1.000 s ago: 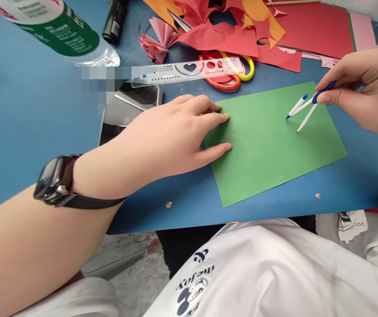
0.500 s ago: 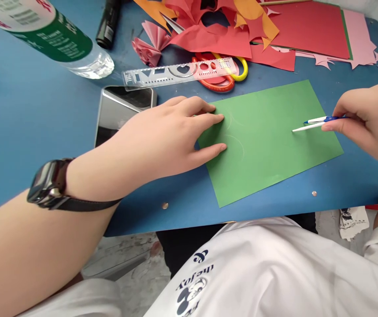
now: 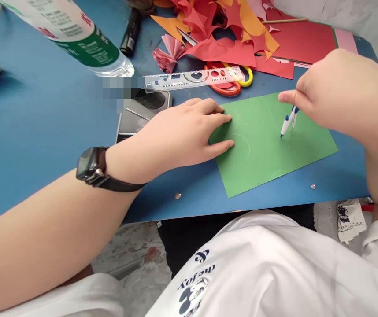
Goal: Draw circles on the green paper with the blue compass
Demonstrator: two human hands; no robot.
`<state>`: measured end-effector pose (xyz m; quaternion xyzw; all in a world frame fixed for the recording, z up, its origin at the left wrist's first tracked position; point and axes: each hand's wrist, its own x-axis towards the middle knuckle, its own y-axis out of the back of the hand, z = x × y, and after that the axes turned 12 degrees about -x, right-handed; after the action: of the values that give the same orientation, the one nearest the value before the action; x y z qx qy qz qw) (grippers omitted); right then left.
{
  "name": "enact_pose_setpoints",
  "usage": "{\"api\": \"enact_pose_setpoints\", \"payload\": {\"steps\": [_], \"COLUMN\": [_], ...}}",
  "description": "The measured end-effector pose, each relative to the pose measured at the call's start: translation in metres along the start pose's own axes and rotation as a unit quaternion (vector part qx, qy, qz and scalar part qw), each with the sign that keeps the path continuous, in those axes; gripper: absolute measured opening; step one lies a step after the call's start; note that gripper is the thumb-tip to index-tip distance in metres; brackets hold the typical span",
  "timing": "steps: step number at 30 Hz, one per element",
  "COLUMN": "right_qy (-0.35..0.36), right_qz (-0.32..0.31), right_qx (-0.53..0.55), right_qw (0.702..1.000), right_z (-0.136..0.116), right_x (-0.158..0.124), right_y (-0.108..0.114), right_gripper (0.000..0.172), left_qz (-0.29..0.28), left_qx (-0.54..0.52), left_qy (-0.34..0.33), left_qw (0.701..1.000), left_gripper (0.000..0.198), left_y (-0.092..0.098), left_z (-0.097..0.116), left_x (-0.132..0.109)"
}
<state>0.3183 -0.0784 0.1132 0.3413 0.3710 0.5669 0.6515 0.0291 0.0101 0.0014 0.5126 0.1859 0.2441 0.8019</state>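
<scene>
A sheet of green paper [image 3: 261,167] lies on the blue table, with faint curved lines drawn near its left end. My left hand [image 3: 195,127] rests with spread fingers on the paper's left edge, the fingertips touching it. Over the right part of the sheet, my right hand [image 3: 334,97] pinches a white and blue drawing compass [image 3: 286,127] by its top. The compass stands nearly upright, its legs slightly apart and their tips at the paper. Its upper end is hidden by my fingers.
Behind the paper lie a clear stencil ruler [image 3: 192,78], scissors with red and yellow handles [image 3: 227,91] and red paper scraps [image 3: 225,50]. A water bottle [image 3: 99,50] stands at the back left. Under my left forearm lies a phone [image 3: 131,119]. Red sheets [image 3: 303,42] are stacked at the back right.
My right hand has moved left and turned over, swinging the compass from lying almost flat to nearly upright on the paper. My left hand keeps its place on the sheet.
</scene>
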Motion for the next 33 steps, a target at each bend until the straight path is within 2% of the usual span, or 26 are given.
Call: {"api": "enact_pose_setpoints", "payload": {"steps": [2, 5, 7, 9, 10, 12, 13, 17, 20, 22, 23, 28, 29, 33], "right_qy": [-0.040, -0.048, -0.033, 0.009, 0.041, 0.098, 0.109, 0.067, -0.001, -0.026, -0.030, -0.002, 0.010, 0.079], "right_qz": [-0.022, -0.021, -0.009, 0.025, 0.065, 0.107, 0.107, 0.098, 0.015, -0.038, -0.044, 0.043, 0.064, 0.121], "right_qx": [-0.001, 0.018, 0.032, 0.057, 0.081, 0.122, 0.129, 0.092, 0.037, 0.035, 0.045, 0.103, 0.110, 0.138], "right_qw": [0.999, 0.998, 0.999, 0.998, 0.994, 0.982, 0.980, 0.989, 0.999, 0.998, 0.998, 0.994, 0.992, 0.980], "right_z": [-0.004, 0.000, 0.007, 0.018, 0.023, 0.034, 0.039, 0.057, 0.069, 0.074, 0.076, 0.067, 0.064, 0.048], "right_x": [0.008, 0.008, -0.001, -0.013, -0.020, -0.035, -0.042, -0.059, -0.053, -0.042, -0.035, -0.005, -0.001, 0.000], "right_y": [0.009, 0.008, -0.002, -0.016, -0.023, -0.037, -0.042, -0.053, -0.053, -0.052, -0.052, -0.056, -0.056, -0.054], "right_gripper": [0.072, 0.074, 0.074, 0.070, 0.067, 0.066, 0.066, 0.069, 0.066, 0.052, 0.043, 0.008, 0.007, 0.024], "left_qz": [0.002, -0.001, 0.000, 0.003, 0.006, 0.008, 0.005, -0.004, -0.007, -0.006, -0.005, 0.002, 0.004, -0.004], "left_qx": [0.011, 0.022, 0.020, 0.014, 0.009, -0.001, -0.005, -0.002, 0.008, 0.013, 0.013, 0.010, 0.007, 0.005], "left_qy": [-0.006, -0.015, -0.018, -0.020, -0.019, -0.009, -0.003, 0.003, -0.002, -0.006, -0.009, -0.014, -0.013, 0.002], "left_qw": [1.000, 1.000, 1.000, 1.000, 1.000, 1.000, 1.000, 1.000, 1.000, 1.000, 1.000, 1.000, 1.000, 1.000], "left_gripper": [0.082, 0.086, 0.086, 0.084, 0.082, 0.080, 0.081, 0.086, 0.086, 0.085, 0.084, 0.081, 0.080, 0.086], "left_y": [0.000, 0.000, -0.001, -0.001, -0.001, -0.001, -0.001, 0.000, 0.001, 0.001, 0.001, 0.000, 0.000, 0.001], "left_z": [0.001, 0.001, 0.001, 0.000, 0.000, 0.000, 0.000, 0.001, 0.003, 0.003, 0.002, -0.002, -0.003, -0.001], "left_x": [0.000, 0.001, 0.001, 0.001, 0.001, 0.001, 0.001, 0.002, 0.002, 0.001, 0.000, -0.002, -0.003, -0.003]}}
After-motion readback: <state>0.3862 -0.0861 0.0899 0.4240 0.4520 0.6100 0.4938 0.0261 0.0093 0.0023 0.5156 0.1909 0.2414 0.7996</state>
